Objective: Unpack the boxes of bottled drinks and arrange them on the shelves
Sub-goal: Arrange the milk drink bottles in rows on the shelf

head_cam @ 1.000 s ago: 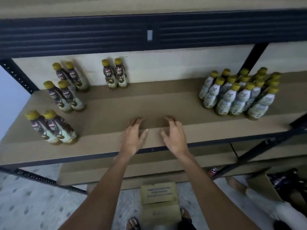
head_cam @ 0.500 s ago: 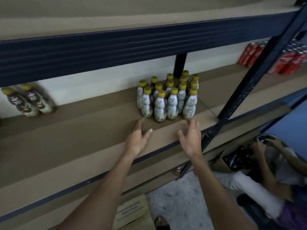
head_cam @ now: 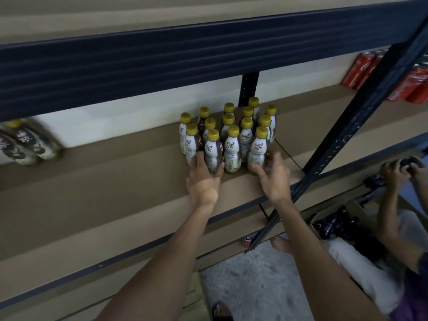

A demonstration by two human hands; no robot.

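A tight cluster of several yellow-capped, white-labelled bottles (head_cam: 232,133) stands on the brown shelf board (head_cam: 115,181), close to its front edge. My left hand (head_cam: 202,181) grips the base of the front-left bottle (head_cam: 213,150), fingers on its left side and thumb on its right. Around the base of the front-right bottle (head_cam: 258,147) my right hand (head_cam: 273,176) is wrapped, with the thumb in front and the fingers behind. Both bottles stand upright on the shelf.
Two more bottles (head_cam: 25,144) stand blurred at the far left of the shelf. Red cans (head_cam: 361,68) fill the neighbouring bay beyond a dark slanted post (head_cam: 347,135). At the lower right another person's hands (head_cam: 398,170) work over an open box of dark bottles (head_cam: 335,223).
My view swung right from the empty middle of the shelf to the bottle cluster. Both hands moved forward from the board and closed round the two front corner bottles.
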